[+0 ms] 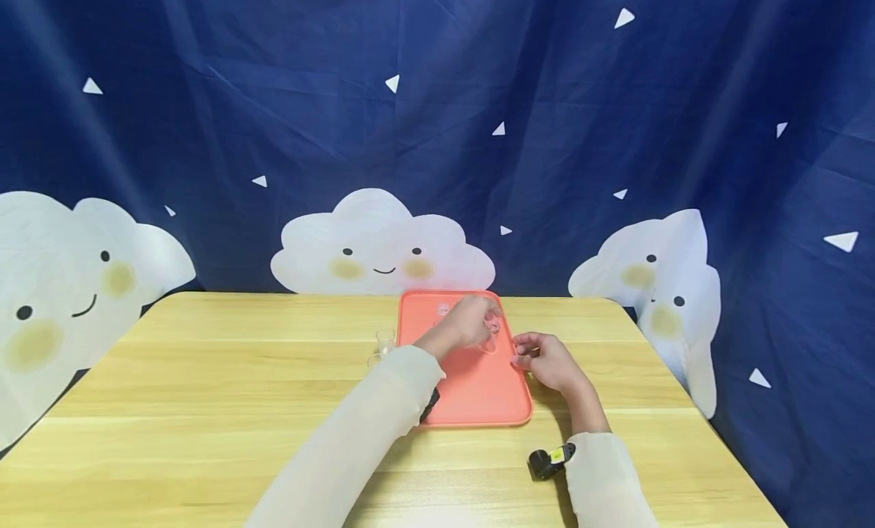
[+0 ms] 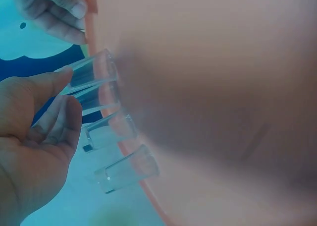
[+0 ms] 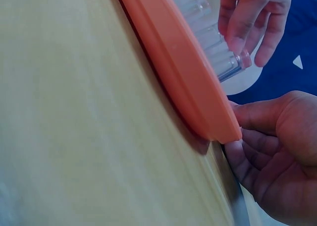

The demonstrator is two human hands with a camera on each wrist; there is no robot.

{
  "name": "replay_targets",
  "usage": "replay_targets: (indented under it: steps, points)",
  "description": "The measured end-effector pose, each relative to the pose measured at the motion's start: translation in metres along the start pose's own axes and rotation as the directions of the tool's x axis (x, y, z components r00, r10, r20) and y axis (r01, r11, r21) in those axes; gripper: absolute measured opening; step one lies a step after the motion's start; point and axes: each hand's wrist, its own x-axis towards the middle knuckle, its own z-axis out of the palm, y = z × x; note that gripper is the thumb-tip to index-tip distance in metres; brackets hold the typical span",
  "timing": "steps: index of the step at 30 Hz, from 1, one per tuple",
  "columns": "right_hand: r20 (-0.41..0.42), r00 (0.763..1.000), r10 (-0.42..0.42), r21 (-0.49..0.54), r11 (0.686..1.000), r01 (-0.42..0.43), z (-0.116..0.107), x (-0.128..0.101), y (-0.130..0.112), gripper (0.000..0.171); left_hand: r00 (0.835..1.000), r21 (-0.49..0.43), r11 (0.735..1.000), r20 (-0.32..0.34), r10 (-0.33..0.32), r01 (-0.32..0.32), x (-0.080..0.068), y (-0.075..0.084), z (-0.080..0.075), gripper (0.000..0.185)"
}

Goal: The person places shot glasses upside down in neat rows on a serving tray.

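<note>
My left hand (image 1: pixel 468 320) reaches over the coral-red tray (image 1: pixel 478 395) and pinches a small clear glass (image 2: pixel 89 73) between thumb and fingertips, near the tray's far right part. Several similar clear glasses (image 2: pixel 129 169) stand in a row on the tray beside it in the left wrist view. At the tray's right edge, my right hand (image 1: pixel 552 361) grips the rim, thumb on the upper side and fingers below, as the right wrist view shows (image 3: pixel 282 146). The left forearm hides part of the tray in the head view.
More clear glasses (image 1: pixel 386 339) stand on the wooden table (image 1: pixel 205 406) just left of the tray. A dark blue curtain (image 1: pixel 437 118) with clouds and triangles hangs behind the table. A small black wrist camera (image 1: pixel 544 463) sits by the right sleeve.
</note>
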Motion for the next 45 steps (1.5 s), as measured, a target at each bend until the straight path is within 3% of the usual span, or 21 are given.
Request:
replay_targets:
  steps: [9,17,26,36,45]
  points:
    - [-0.001,1.000,-0.008,-0.005,1.000,0.008,-0.001,0.000,0.000,0.034,0.993,0.014,0.994,-0.044,0.107,-0.106,-0.004,0.000,-0.022,0.036]
    - [-0.001,1.000,0.010,-0.004,1.000,-0.010,0.000,0.000,-0.001,0.034,0.987,0.030,0.988,-0.036,0.156,-0.155,-0.020,-0.008,-0.048,0.040]
    - [-0.009,1.000,0.027,-0.019,0.999,-0.027,0.000,-0.003,-0.002,0.034,0.954,0.160,0.941,0.020,0.298,-0.297,-0.047,-0.029,-0.067,0.036]
    - [-0.009,1.000,0.023,0.000,1.000,-0.023,0.001,-0.002,0.000,0.034,0.973,0.179,0.956,0.025,0.231,-0.232,-0.077,-0.070,-0.086,0.035]
    - [-0.012,1.000,0.018,-0.002,1.000,-0.018,0.001,0.000,0.001,0.034,0.981,0.134,0.972,0.030,0.190,-0.193,-0.096,-0.101,-0.092,0.034]
